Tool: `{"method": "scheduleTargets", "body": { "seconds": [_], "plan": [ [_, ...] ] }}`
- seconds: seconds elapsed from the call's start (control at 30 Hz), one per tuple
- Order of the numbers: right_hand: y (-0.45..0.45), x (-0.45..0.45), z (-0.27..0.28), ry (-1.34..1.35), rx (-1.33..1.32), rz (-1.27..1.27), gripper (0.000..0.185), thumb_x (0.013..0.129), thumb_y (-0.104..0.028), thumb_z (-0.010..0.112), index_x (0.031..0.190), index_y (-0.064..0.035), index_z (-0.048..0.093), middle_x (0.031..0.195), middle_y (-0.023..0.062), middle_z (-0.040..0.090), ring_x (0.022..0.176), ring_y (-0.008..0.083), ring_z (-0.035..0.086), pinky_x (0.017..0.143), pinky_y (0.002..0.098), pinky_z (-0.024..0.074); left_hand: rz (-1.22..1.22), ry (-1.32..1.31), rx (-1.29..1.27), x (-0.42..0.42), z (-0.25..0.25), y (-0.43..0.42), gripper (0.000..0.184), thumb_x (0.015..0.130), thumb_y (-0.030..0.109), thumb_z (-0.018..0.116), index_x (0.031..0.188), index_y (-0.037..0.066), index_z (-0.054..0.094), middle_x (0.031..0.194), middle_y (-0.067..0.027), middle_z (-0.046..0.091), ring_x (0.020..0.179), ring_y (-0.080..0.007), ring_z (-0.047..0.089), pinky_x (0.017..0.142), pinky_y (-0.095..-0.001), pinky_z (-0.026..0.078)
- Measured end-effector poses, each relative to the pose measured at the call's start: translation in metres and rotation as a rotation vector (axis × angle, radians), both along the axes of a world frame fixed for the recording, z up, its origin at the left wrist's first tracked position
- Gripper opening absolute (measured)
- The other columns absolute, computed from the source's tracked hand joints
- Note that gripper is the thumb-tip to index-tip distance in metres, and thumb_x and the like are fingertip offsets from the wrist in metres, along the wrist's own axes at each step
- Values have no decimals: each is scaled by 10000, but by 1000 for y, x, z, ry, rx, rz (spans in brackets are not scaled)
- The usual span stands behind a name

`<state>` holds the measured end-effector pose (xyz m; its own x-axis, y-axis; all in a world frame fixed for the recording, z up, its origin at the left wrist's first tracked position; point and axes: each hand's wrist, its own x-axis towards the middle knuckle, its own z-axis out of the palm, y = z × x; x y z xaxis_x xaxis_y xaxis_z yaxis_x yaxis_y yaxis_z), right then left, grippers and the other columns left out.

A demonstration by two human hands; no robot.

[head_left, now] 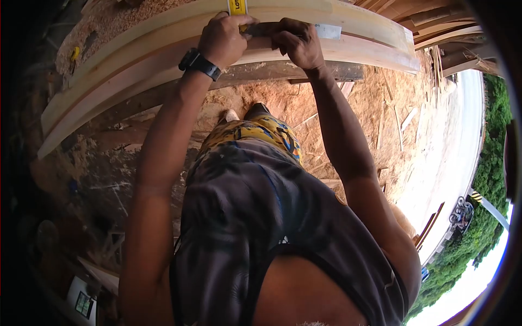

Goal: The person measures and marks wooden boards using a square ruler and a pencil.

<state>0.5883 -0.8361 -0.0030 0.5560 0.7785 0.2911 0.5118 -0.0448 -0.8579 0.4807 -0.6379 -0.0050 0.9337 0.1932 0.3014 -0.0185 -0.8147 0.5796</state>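
Several long pale boards lie across the top of the view. My left hand, with a dark watch on its wrist, is closed at a yellow-labelled tool on the boards. To its right, my right hand rests over the boards with its fingers curled together; what they hold, if anything, is hidden. A flat, silvery marked strip emerges just right of my right hand, lying along the wood. Between the hands is a dark piece whose shape is partly covered by the fingers.
Sawdust and wood scraps cover the ground by my feet. Stacked timber is at the upper right. A dark beam runs below the boards. A small yellow object lies at the upper left. A motorcycle stands beyond the road.
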Motion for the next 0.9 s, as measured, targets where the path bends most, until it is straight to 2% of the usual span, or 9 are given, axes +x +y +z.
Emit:
{"method": "scheduleTargets", "body": {
  "seconds": [0.1,0.27,0.4,0.47,0.9],
  "plan": [
    [-1,-3,3,-59,-22,-33,214,927,-81,553,904,46,723,738,94,701,593,134,653,555,275,519,17,34,-33,-2,3,-2,364,826,98,803,1179,182,776,954,-153,699,875,-317,697,804,-413,568],
    [-2,-5,1,219,11,-6,196,925,-64,564,917,49,724,724,100,701,588,135,654,559,273,528,3,33,-44,-2,4,-2,377,811,74,810,1176,159,776,960,-151,708,879,-311,698,817,-409,568],
    [-1,-6,6,176,57,8,194,929,-68,568,925,48,724,714,99,700,596,137,664,572,276,540,-9,-2,-41,-3,2,-1,381,808,59,811,1176,153,775,966,-144,708,874,-307,697,809,-407,566],
    [-1,-7,6,52,54,31,207,936,-83,565,928,48,724,704,90,699,607,140,677,581,277,548,-22,-17,-34,-4,1,-1,380,815,53,808,1179,154,774,962,-140,706,873,-304,696,807,-404,565],
    [0,-5,4,-26,81,56,217,923,-88,560,929,47,730,697,96,696,593,152,679,575,290,556,16,-13,-5,-4,1,-4,380,819,40,805,1180,153,771,981,-148,703,892,-314,699,827,-404,568]
  ]
}}
